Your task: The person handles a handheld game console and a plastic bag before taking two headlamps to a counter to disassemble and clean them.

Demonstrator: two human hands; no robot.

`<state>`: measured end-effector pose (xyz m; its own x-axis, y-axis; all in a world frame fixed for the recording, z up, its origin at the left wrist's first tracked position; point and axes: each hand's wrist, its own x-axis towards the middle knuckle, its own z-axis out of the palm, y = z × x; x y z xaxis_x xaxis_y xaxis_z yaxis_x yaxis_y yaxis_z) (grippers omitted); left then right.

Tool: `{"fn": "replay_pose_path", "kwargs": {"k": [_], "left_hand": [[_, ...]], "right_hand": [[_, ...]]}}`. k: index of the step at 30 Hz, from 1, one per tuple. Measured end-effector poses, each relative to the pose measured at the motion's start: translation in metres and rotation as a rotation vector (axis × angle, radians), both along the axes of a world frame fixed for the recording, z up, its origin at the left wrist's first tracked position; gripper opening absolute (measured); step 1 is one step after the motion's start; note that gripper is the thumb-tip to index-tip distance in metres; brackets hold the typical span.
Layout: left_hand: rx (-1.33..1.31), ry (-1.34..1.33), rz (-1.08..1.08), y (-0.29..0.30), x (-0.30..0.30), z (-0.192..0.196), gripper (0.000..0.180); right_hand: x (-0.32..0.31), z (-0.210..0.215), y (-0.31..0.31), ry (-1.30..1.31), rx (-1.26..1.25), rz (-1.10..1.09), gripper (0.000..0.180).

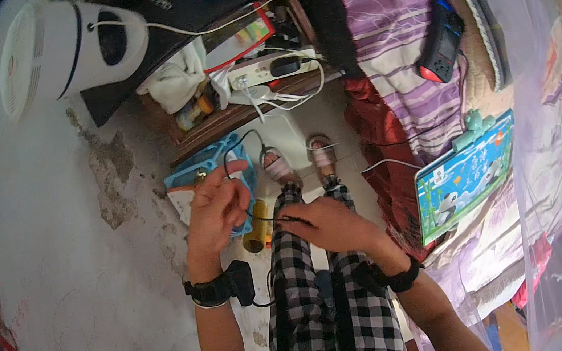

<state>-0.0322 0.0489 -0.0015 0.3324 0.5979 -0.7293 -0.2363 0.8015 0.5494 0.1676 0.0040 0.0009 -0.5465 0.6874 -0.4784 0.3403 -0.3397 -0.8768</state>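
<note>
A thin black cable runs between my two hands, above the floor and my checked trousers. My left hand has its fingers curled, with the cable passing over the index finger and out below the palm. A loop of the cable rises from that hand and drops toward my sandalled feet. My right hand is closed with the cable between thumb and fingers, above my knees. Where the cable's ends lie I cannot make out. Just beyond my left hand sits a blue plastic basket, beside a yellowish cylindrical container.
Ahead, an open drawer holds a white power strip with plugged-in cords. A white appliance stands at the far left. On the bed at right lie a red-and-blue game controller and a clipboard with a panda picture.
</note>
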Motion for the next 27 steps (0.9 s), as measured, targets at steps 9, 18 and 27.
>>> {"fn": "replay_pose_path", "kwargs": {"k": [9, 18, 27], "left_hand": [[-0.068, 0.148, -0.321, -0.03, -0.002, -0.005, 0.028], [-0.027, 0.477, -0.246, 0.023, -0.019, -0.034, 0.03], [0.238, 0.688, -0.027, 0.114, -0.095, -0.16, 0.038]], "right_hand": [[-0.016, -0.015, 0.029, 0.217, 0.238, -0.106, 0.033], [0.014, -0.018, 0.057, -0.233, 0.545, -0.375, 0.035], [0.158, -0.091, 0.053, -0.867, 0.893, -0.24, 0.04]]}}
